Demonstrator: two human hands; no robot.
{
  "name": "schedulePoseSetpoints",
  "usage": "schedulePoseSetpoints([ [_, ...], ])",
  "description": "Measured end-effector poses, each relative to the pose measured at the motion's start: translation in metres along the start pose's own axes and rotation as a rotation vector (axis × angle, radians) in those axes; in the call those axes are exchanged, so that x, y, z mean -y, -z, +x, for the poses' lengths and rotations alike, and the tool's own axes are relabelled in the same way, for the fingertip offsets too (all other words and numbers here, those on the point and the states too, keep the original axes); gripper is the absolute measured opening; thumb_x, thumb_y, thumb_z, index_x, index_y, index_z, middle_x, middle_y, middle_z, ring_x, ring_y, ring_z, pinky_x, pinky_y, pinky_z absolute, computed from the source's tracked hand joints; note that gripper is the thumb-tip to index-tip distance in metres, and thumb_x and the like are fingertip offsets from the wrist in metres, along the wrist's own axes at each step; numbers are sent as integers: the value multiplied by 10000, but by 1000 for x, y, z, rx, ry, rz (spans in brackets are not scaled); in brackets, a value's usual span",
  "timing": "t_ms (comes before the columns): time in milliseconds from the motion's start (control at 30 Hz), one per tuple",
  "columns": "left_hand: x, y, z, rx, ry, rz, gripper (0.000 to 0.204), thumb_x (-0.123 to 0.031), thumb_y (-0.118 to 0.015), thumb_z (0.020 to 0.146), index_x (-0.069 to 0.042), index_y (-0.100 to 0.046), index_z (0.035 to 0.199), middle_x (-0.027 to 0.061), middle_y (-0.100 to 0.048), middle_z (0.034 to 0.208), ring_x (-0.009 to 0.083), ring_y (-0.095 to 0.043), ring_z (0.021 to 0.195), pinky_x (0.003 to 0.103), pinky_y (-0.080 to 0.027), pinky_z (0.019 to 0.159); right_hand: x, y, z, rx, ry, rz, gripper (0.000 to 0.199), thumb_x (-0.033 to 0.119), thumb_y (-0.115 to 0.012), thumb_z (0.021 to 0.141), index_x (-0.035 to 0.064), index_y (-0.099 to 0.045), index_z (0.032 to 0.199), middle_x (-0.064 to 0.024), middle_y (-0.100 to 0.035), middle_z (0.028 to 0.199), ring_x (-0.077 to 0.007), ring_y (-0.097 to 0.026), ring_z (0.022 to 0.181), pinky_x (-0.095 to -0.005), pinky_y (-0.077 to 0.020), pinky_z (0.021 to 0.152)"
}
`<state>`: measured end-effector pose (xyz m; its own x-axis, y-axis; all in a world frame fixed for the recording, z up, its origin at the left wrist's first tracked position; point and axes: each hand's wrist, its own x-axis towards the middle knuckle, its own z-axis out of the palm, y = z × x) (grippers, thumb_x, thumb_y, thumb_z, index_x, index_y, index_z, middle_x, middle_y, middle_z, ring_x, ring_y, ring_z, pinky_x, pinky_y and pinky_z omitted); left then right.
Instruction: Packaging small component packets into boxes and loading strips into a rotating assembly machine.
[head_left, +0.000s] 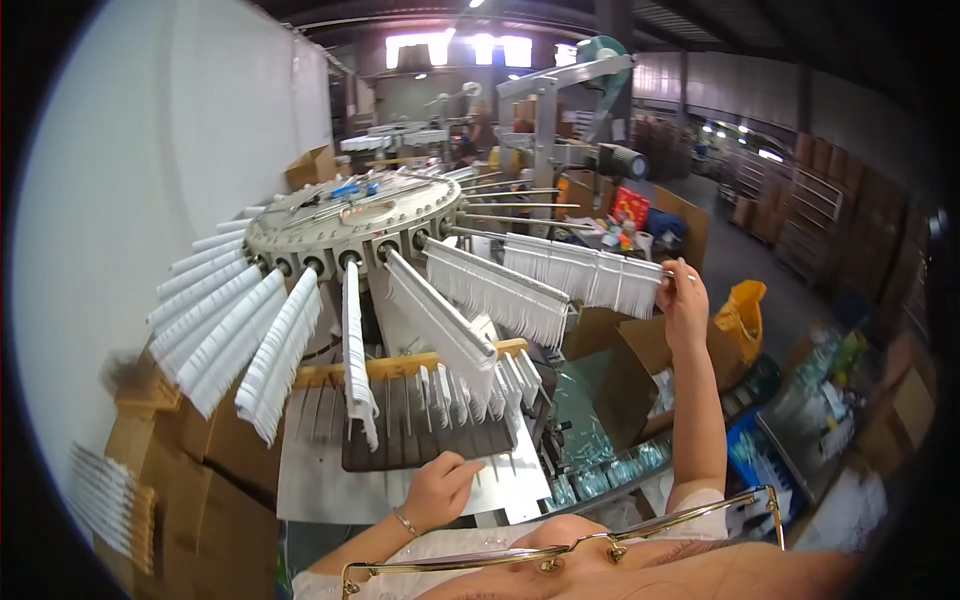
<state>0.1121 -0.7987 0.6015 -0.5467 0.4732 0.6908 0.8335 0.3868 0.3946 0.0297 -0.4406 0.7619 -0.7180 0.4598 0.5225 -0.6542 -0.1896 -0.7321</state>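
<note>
A round rotary machine stands in front of me, with metal rods radiating from its rim. White fringed strips of soft loops hang along many rods. Raised at the right, my right hand pinches the outer end of a thin rod carrying such a strip. My left hand is low, near the front edge of a dark tray, its fingers curled together; whatever they may hold is hidden. Behind that tray, a wooden bar rack has several thin rods, those on the right bearing white strips.
Open cardboard boxes stand at the right, near clear packets and a yellow bag. Brown cartons and another rack of white strips are at the left. A white wall rises beside the machine.
</note>
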Motion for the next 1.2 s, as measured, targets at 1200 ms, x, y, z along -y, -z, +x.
schedulePoseSetpoints([
  [1200,26,-2,-65,33,286,-24,132,-84,-573,737,-85,-631,856,68,-538,768,246,-559,663,325,-452,563,-37,-51,-1,31,-33,-6,197,285,-388,930,107,-457,881,-67,-596,715,-87,-474,532,-193,-331,448],
])
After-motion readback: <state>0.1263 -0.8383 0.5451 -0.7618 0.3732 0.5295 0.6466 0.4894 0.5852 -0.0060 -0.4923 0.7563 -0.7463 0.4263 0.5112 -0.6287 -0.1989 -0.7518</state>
